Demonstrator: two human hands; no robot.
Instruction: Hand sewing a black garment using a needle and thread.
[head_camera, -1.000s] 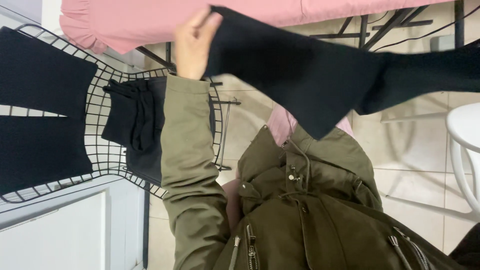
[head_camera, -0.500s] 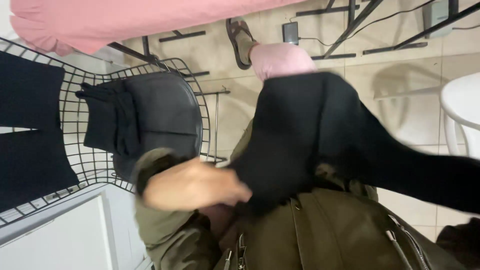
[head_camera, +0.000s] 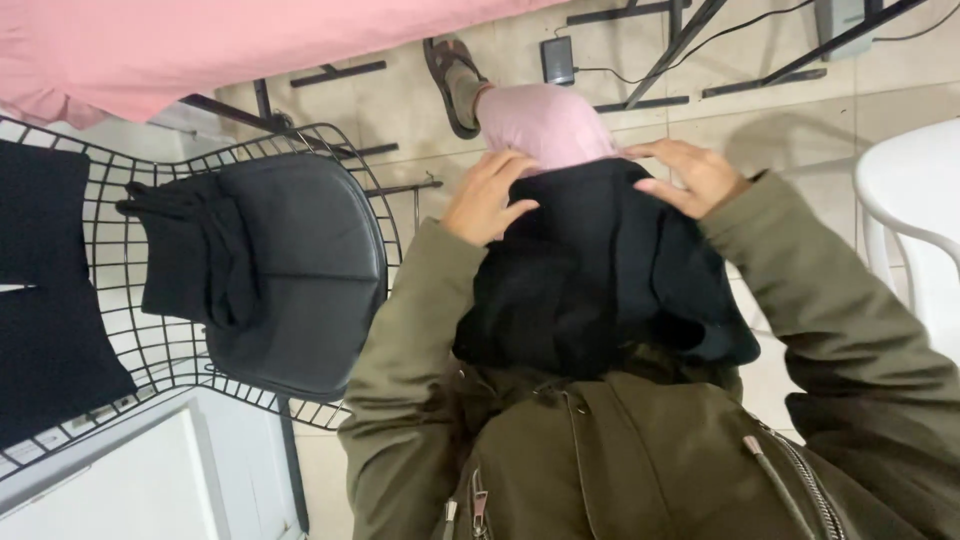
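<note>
Pressing black garment (head_camera: 590, 290) | bunched on lap | left hand (head_camera: 487, 196), right hand (head_camera: 690, 175)

Both hands, left (head_camera: 487, 197) and right (head_camera: 692, 176), lie flat, fingers spread.

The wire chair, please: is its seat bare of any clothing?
No, a folded black garment lies on the wire chair, on the left part of its dark seat pad.

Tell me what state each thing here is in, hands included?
Black garment: bunched on the lap, under both hands.
Left hand: flat on the garment, fingers spread.
Right hand: flat on the garment's top edge.
Folded black cloth: lying on the wire chair.
Pink cloth: draped over a table.
</note>
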